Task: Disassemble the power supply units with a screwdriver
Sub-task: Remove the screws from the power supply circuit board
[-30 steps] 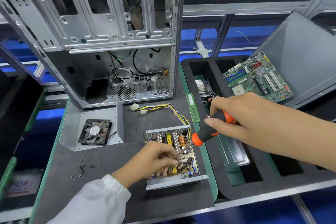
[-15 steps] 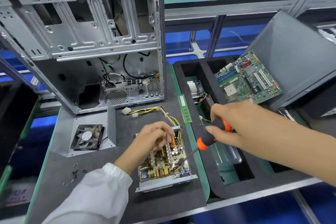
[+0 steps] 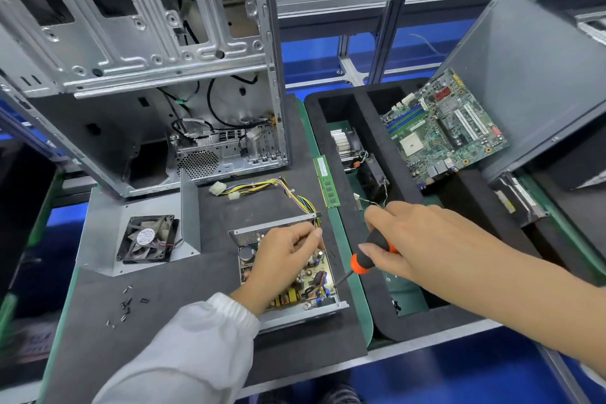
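Observation:
An opened power supply unit (image 3: 305, 308) lies on the dark mat, its circuit board exposed inside a grey metal tray. My left hand (image 3: 282, 262) rests over the board with fingers curled near the far right corner, where the yellow and black wires (image 3: 295, 195) leave the unit; what the fingertips pinch is hidden. My right hand (image 3: 416, 236) grips a screwdriver (image 3: 362, 259) with a black and orange handle. Its tip points down at the board's right edge.
An empty grey computer case (image 3: 147, 75) stands behind the unit. The unit's removed cover with a black fan (image 3: 147, 239) lies to the left, loose screws (image 3: 126, 303) in front of it. A RAM stick (image 3: 326, 182), a black foam tray (image 3: 373, 272) and a motherboard (image 3: 442, 128) sit to the right.
My left hand has moved from the board's near middle up to its far right corner. The screwdriver tip has shifted to the board's right edge.

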Action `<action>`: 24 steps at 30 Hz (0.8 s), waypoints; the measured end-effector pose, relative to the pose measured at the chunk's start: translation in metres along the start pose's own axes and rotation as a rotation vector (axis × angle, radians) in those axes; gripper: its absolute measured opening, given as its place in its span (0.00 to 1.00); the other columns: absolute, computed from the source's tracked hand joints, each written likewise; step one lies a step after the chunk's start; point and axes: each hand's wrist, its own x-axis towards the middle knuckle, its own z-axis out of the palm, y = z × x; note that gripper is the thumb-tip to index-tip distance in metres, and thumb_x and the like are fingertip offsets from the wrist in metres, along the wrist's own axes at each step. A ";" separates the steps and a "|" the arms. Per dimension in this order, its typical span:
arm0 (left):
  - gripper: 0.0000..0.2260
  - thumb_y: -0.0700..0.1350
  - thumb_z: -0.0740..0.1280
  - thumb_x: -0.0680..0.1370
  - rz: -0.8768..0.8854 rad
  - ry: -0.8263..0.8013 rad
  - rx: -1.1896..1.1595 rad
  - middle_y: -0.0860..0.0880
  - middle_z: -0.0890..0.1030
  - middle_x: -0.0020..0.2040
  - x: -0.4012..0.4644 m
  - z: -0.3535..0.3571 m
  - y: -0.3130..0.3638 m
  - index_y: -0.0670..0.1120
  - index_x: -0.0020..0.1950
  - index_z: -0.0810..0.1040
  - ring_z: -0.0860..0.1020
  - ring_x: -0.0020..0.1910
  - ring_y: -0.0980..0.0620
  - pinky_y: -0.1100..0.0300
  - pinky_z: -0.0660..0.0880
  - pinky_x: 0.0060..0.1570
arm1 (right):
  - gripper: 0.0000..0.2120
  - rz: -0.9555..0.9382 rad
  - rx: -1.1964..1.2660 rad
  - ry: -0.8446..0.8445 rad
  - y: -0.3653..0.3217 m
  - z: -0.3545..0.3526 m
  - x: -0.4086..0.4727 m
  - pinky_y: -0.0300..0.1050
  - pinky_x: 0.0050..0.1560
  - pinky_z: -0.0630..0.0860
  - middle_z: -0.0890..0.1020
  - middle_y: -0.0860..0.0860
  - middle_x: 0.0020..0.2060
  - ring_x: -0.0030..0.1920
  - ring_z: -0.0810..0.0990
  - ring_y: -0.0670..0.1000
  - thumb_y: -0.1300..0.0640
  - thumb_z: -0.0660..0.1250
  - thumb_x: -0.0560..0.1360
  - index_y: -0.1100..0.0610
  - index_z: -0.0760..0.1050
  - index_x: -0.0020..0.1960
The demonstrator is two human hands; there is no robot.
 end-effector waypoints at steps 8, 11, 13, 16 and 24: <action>0.14 0.50 0.62 0.82 0.006 0.010 0.022 0.55 0.65 0.22 0.001 0.000 0.000 0.50 0.38 0.79 0.63 0.25 0.57 0.62 0.58 0.29 | 0.15 -0.015 -0.008 0.006 -0.001 0.007 0.004 0.44 0.35 0.63 0.62 0.47 0.37 0.36 0.69 0.54 0.38 0.49 0.79 0.49 0.52 0.48; 0.14 0.51 0.62 0.82 0.000 0.002 0.019 0.55 0.64 0.22 0.001 0.000 0.001 0.51 0.38 0.79 0.62 0.24 0.57 0.63 0.58 0.29 | 0.14 -0.026 0.002 0.007 -0.001 0.009 0.005 0.44 0.35 0.63 0.63 0.47 0.38 0.37 0.71 0.54 0.39 0.49 0.79 0.50 0.55 0.49; 0.14 0.51 0.62 0.82 -0.001 -0.002 0.018 0.55 0.64 0.22 0.000 0.000 0.000 0.51 0.38 0.79 0.62 0.24 0.57 0.64 0.58 0.29 | 0.14 -0.028 0.007 0.009 0.000 0.010 0.004 0.44 0.35 0.64 0.63 0.47 0.38 0.38 0.72 0.55 0.39 0.48 0.79 0.50 0.57 0.50; 0.14 0.50 0.62 0.82 0.001 0.006 0.037 0.55 0.65 0.22 0.001 0.001 -0.001 0.51 0.38 0.79 0.63 0.24 0.57 0.65 0.58 0.30 | 0.15 -0.024 -0.025 0.014 0.001 0.008 0.004 0.44 0.32 0.61 0.62 0.47 0.37 0.36 0.69 0.54 0.38 0.48 0.79 0.49 0.52 0.47; 0.14 0.50 0.63 0.81 0.006 0.016 0.040 0.56 0.65 0.22 0.001 0.001 -0.002 0.53 0.37 0.79 0.63 0.24 0.57 0.67 0.58 0.29 | 0.16 -0.032 -0.036 -0.009 0.000 0.013 0.005 0.44 0.29 0.56 0.57 0.46 0.33 0.34 0.65 0.55 0.38 0.49 0.79 0.50 0.52 0.47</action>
